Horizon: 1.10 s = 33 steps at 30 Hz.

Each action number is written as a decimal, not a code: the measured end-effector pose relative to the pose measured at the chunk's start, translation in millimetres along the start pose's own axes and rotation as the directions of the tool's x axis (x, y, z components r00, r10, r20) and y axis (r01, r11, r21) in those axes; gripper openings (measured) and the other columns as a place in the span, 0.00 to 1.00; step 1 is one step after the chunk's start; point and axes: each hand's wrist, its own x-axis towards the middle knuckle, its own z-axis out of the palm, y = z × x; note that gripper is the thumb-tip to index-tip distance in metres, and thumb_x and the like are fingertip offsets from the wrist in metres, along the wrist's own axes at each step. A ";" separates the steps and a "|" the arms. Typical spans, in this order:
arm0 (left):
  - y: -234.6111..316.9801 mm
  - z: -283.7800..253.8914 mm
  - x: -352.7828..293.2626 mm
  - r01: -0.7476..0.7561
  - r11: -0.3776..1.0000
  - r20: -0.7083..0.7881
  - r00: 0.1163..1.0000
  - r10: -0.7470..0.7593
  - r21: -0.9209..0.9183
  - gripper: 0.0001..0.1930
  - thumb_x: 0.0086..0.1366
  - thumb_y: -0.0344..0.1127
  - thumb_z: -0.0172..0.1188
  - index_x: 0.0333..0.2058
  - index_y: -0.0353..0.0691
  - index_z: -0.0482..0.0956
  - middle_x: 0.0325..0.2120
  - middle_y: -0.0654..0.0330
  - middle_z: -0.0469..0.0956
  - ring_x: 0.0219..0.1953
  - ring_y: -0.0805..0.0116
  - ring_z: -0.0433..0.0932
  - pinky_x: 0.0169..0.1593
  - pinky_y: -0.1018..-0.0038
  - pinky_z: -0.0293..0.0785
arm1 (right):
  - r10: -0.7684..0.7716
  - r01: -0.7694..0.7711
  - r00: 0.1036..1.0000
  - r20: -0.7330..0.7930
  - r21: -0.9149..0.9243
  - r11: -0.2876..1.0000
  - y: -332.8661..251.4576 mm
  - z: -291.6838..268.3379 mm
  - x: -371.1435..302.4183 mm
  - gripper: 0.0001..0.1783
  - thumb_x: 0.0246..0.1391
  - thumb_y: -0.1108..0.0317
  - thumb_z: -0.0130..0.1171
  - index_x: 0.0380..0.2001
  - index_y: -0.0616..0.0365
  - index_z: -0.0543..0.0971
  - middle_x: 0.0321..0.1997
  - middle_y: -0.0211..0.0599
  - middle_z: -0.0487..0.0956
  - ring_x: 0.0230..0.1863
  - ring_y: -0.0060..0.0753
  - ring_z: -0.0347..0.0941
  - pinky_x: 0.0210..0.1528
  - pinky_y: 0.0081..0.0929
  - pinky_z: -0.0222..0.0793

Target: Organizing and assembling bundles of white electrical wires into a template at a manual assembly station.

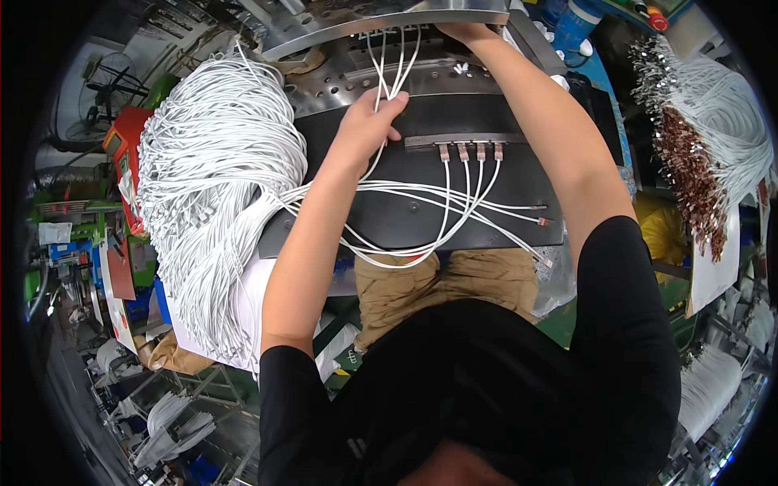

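Four white cables [395, 69] run from the machine's slot down into the closed left hand [369, 121]; right hand [466, 32] rests at the slot, its grip hidden; more cables sit plugged in the black fixture [421, 211].

Person seen from above. Black short-sleeved top; sleeves end above the elbow on both sides, cuffs plain. Forearms bare down to left hand [369, 121] and right hand [463, 32]. No gloves, watch or rings visible on either. Tan/khaki trousers show at the lap, fabric creased between the thighs. Small pale mark on the black fabric near the chest, too small to make out.
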 end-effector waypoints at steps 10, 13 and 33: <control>63.3 -188.1 -115.5 -0.381 0.754 -0.544 0.527 0.653 0.536 0.25 0.77 0.49 0.43 0.33 0.34 0.81 0.26 0.60 0.79 0.31 0.70 0.77 0.41 0.69 0.72 | 0.040 -0.043 0.999 0.033 0.101 0.994 -39.8 -29.0 -18.2 0.18 0.60 0.54 0.60 0.44 0.57 0.82 0.41 0.46 0.81 0.48 0.51 0.75 0.48 0.44 0.71; 41.6 -240.9 -126.4 0.385 0.591 -0.695 0.522 0.494 0.709 0.28 0.74 0.55 0.50 0.24 0.36 0.78 0.18 0.61 0.75 0.24 0.71 0.71 0.33 0.69 0.67 | 0.187 -0.212 0.963 0.195 0.112 0.971 -79.5 -65.1 -63.1 0.20 0.59 0.50 0.61 0.46 0.54 0.82 0.41 0.47 0.80 0.50 0.53 0.74 0.50 0.44 0.70; -43.5 72.6 -103.7 -0.482 0.377 0.198 0.785 0.587 0.791 0.09 0.63 0.36 0.65 0.31 0.37 0.78 0.31 0.56 0.80 0.35 0.54 0.78 0.36 0.60 0.74 | 0.010 -0.036 0.958 0.288 0.088 0.995 -135.9 -150.5 -157.1 0.13 0.64 0.63 0.56 0.43 0.63 0.80 0.43 0.44 0.76 0.52 0.48 0.72 0.55 0.36 0.67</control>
